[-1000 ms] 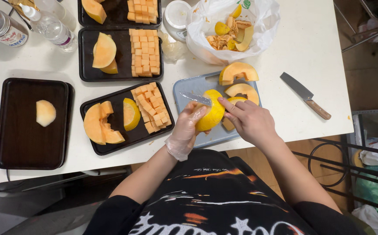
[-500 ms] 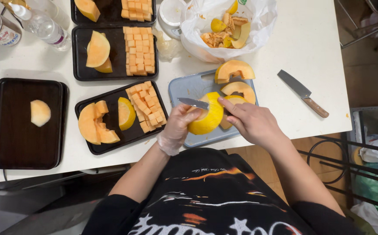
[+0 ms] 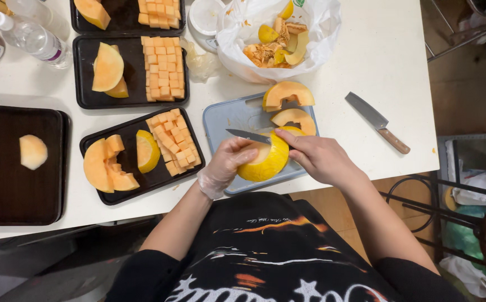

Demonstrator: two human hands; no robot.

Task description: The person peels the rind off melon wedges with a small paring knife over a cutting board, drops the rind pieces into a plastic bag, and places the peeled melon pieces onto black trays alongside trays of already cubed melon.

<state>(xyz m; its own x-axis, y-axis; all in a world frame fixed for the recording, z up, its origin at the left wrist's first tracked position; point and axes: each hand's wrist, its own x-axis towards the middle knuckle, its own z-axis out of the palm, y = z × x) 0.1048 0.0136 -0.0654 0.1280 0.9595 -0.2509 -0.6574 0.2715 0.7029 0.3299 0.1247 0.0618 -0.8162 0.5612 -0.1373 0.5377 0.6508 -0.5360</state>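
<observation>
On the cutting board (image 3: 220,114), left hand (image 3: 226,165) grips melon (image 3: 265,162); right hand (image 3: 318,156) hides knife (image 3: 248,136) handle.

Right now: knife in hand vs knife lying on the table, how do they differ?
The held knife is gripped by the right hand over the cutting board, against the melon piece steadied by the gloved left hand; its handle is hidden. The spare knife lies untouched on the white table, off the board, wooden handle showing, blade broader. Both have bare metal blades.
</observation>
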